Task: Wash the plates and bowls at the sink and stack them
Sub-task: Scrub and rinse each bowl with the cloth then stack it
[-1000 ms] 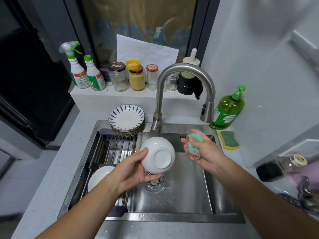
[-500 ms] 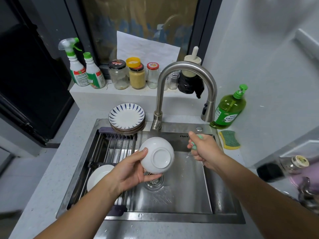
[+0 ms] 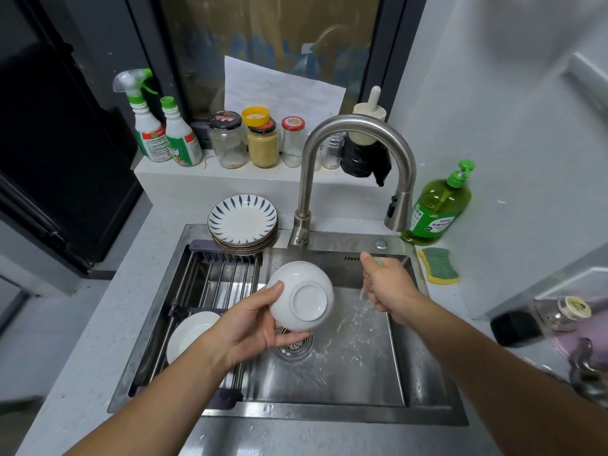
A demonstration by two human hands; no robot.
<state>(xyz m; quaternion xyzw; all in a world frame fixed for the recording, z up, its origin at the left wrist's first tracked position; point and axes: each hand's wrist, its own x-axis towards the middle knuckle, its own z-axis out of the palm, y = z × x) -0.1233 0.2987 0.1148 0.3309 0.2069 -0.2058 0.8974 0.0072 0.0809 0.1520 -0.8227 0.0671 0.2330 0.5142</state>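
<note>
The sink (image 3: 329, 414) was brushed stainless steel, wet and streaked, and the faucet (image 3: 358, 121) above it was the same dull-sheened metal. The bowl (image 3: 304, 291) at centre frame was glossy white glazed ceramic, and the stacked plates (image 3: 242, 218) behind it looked glazed too. The rack (image 3: 214, 278) at left had bare metal rods with dark plastic ends. The surface (image 3: 98, 324) was matt and speckled, like stone. At right, the sponge (image 3: 439, 264) had a rough green top on yellow foam, and the soap bottle (image 3: 436, 209) was clear green plastic. Green cloth (image 3: 379, 261) peeked from the right hand (image 3: 388, 284). The jars (image 3: 227, 143) at upper centre were glass.

head view — close above, facing down into the sink (image 3: 427, 419).
</note>
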